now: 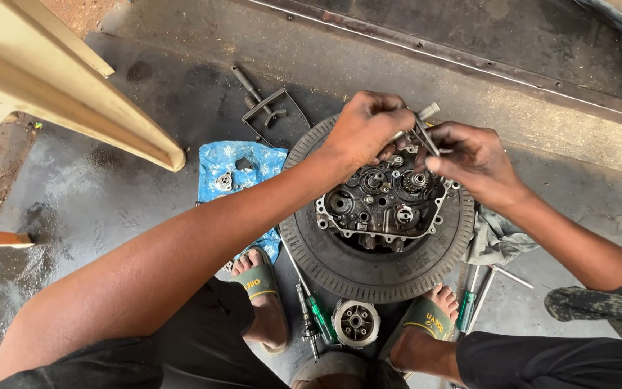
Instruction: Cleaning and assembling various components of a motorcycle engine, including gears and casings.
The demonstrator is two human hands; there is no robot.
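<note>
Both hands meet above the greasy black metal engine case [383,202], nested in a ribbed rubber tyre [368,270]: left hand [365,130] and right hand [469,155] pinch slim steel tools [420,130]; green-handled screwdriver [319,317] lies below.

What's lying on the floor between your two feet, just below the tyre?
In the head view, between the left foot and right foot lie a green-handled screwdriver and a round metal clutch-like part, just below the tyre.

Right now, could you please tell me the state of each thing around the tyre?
Engine case: cover off, gears showing, resting on the tyre.
Tyre: flat on the floor.
Left hand: closed on a metal tool.
Right hand: gripping a thin rod.
Green screwdriver: lying loose.
Blue bag: crumpled, holding small parts.
</note>
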